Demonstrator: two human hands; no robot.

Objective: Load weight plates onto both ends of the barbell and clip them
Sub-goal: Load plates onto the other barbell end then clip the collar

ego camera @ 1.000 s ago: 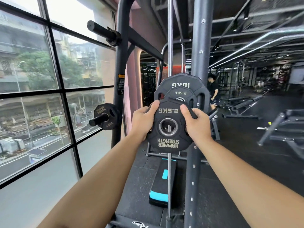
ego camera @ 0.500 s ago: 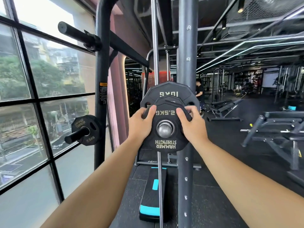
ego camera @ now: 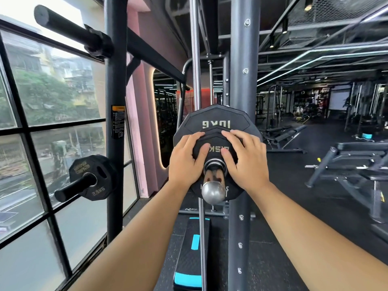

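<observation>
The barbell's steel sleeve end (ego camera: 213,191) points toward me at the centre of the head view. A black 10 kg plate (ego camera: 216,117) sits on the sleeve. A smaller black 2.5 kg plate (ego camera: 217,149) is on the sleeve in front of it, pressed close against the plates behind. My left hand (ego camera: 184,162) lies on the small plate's left side and my right hand (ego camera: 245,160) on its right side. Fingers of both reach over its top edge and the thumbs rest near the hub. No clip shows on the sleeve.
A grey rack upright (ego camera: 241,80) and a chrome guide rod (ego camera: 196,59) stand just behind the plates. At left, a storage peg holds another 2.5 kg plate (ego camera: 92,177) beside the window. A black and blue step platform (ego camera: 189,259) lies on the floor below. Benches (ego camera: 357,160) fill the right.
The 2.5 kg plate went from held in front of the sleeve to slid along it toward the 10 kg plate. The sleeve end now sticks out past it, and my hands lie flatter.
</observation>
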